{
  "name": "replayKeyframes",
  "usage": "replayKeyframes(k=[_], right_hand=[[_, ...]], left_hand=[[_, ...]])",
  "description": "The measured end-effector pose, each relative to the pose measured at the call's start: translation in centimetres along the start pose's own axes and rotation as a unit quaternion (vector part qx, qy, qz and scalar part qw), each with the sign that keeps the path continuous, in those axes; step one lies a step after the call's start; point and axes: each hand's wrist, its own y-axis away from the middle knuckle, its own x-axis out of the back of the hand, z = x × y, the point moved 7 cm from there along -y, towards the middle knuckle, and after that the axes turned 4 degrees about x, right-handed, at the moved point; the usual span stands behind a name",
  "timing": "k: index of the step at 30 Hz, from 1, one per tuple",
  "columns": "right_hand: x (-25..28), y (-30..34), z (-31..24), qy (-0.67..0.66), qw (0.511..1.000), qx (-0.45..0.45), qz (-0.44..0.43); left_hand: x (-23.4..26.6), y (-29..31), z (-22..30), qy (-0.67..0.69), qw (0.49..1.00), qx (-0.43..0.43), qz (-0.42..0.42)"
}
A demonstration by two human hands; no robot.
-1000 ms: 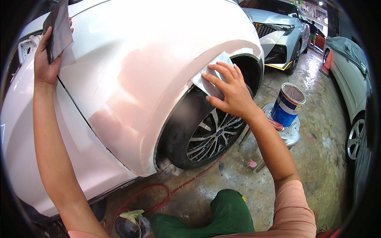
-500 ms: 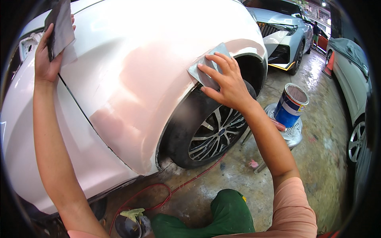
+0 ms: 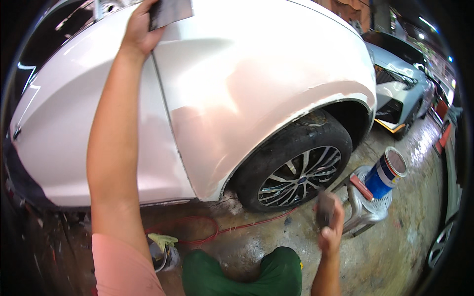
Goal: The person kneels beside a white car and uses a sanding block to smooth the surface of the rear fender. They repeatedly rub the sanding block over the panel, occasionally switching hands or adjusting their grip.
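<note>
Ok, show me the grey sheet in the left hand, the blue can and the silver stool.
Grey sheet [image 3: 173, 13]: head view, middle of its visible face.
Blue can [image 3: 381, 177]: head view, side wall.
Silver stool [image 3: 375, 209]: head view, seat surface.

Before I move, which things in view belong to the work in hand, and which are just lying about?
Belong to the work:
flat grey sheet, in the left hand
dark piece, blurred, in the right hand
patchy pink-and-white car panel
perhaps the blue can and reddish block on the silver stool

Apparently lying about:
red hose
bucket with yellowish cloth
orange cone
</note>
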Motion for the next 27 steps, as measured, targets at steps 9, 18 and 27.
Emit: replayKeyframes(k=[9, 18, 27], right_hand=[[1.3, 13.8, 4.8, -0.482, 0.785, -0.309, 0.238], [2.5, 12.5, 2.0, 0.228, 0.963, -0.143, -0.009], [-9.5, 15.0, 2.7, 0.281, 0.881, -0.005, -0.381]], left_hand=[[2.0, 1.8, 0.3, -0.027, 0.994, 0.021, 0.106], [-9.6, 41.5, -23.1, -0.03, 0.892, 0.374, 0.251], [-13.5, 57.9, -29.3, 0.133, 0.791, 0.349, 0.485]])
